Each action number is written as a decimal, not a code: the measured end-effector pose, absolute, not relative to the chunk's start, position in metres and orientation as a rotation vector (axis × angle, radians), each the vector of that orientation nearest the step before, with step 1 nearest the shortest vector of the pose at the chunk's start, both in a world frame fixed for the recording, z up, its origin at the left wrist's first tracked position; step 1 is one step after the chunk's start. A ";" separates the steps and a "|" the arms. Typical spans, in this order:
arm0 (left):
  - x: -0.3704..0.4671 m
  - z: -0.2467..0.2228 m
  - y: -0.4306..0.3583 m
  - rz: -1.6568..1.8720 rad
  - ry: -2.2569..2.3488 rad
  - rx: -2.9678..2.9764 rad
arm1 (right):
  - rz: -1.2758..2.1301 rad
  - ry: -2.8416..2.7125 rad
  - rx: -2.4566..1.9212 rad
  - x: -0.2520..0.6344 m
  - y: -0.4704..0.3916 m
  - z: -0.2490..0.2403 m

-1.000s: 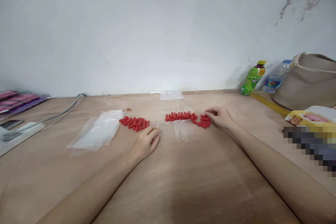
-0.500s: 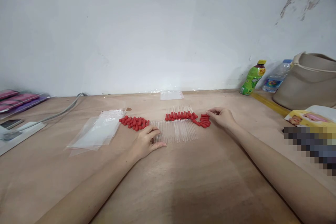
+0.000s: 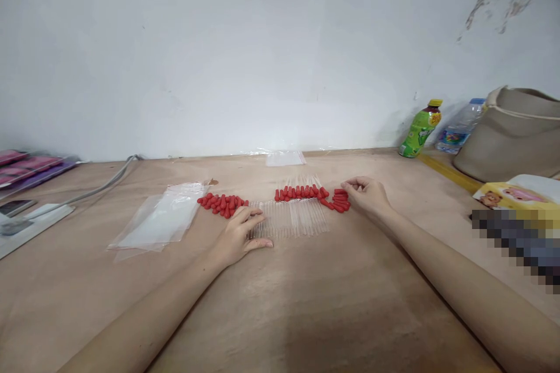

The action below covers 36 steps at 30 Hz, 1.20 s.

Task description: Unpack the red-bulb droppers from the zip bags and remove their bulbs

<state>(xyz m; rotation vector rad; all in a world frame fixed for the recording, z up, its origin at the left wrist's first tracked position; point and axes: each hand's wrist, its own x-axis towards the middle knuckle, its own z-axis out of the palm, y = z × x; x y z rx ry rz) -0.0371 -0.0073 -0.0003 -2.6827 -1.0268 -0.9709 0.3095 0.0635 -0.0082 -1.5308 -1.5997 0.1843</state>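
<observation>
Thin clear glass tubes [image 3: 284, 220] lie side by side in a row at the middle of the table. My left hand [image 3: 238, 233] rests at their left end, its thumb and fingers apart and nothing gripped. Behind that hand is a loose pile of red rubber bulbs [image 3: 221, 204]. More clear tubes fitted with red bulbs [image 3: 300, 192] form a line along the far ends of the row. On the right, my right hand [image 3: 367, 193] has thumb and forefinger pinched at the end of a small stack of red rubber bulbs [image 3: 340, 199]; the fingertips partly cover the end of the top one.
Clear plastic bags [image 3: 164, 221] lie to the left, and another small bag [image 3: 286, 158] lies by the wall. A cable [image 3: 109, 182] and a phone [image 3: 16, 207] are at far left. Bottles [image 3: 420, 131], a beige bucket-like container [image 3: 503, 140] and a yellow pack [image 3: 503, 195] stand at right.
My left hand has shifted slightly left and toward me, its thumb drawing back from the tubes. The right hand has moved only a little, and the bulbs lie much as before.
</observation>
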 end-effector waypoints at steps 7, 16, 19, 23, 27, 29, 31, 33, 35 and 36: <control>-0.044 0.002 -0.007 -0.888 -1.014 -2.687 | -0.101 -1.862 -1.725 0.273 0.047 0.012; -0.040 0.005 -0.007 -0.928 -1.076 -2.572 | -0.087 -1.834 -1.776 0.258 0.048 0.009; -0.039 0.004 -0.008 -0.999 -1.092 -2.512 | -0.047 -1.733 -1.757 0.258 0.047 0.008; -0.036 0.001 -0.008 -1.035 -1.093 -2.437 | -0.086 -1.668 -1.571 0.259 0.039 0.004; -0.029 0.001 -0.008 -0.986 -1.019 -2.333 | -0.152 -1.814 -1.260 0.254 0.020 -0.003; -0.024 0.003 -0.009 -0.920 -0.965 -2.288 | -0.180 -1.901 -1.107 0.249 0.009 -0.006; -0.019 0.005 -0.012 -0.846 -0.910 -2.283 | -0.208 -1.964 -0.968 0.244 -0.001 -0.008; -0.015 0.006 -0.014 -0.785 -0.858 -2.317 | -0.227 -2.002 -0.856 0.241 -0.008 -0.010; -0.012 0.007 -0.017 -0.743 -0.795 -2.372 | -0.241 -2.015 -0.787 0.239 -0.013 -0.011; -0.010 0.006 -0.017 -0.735 -0.756 -2.396 | -0.244 -2.017 -0.768 0.238 -0.014 -0.011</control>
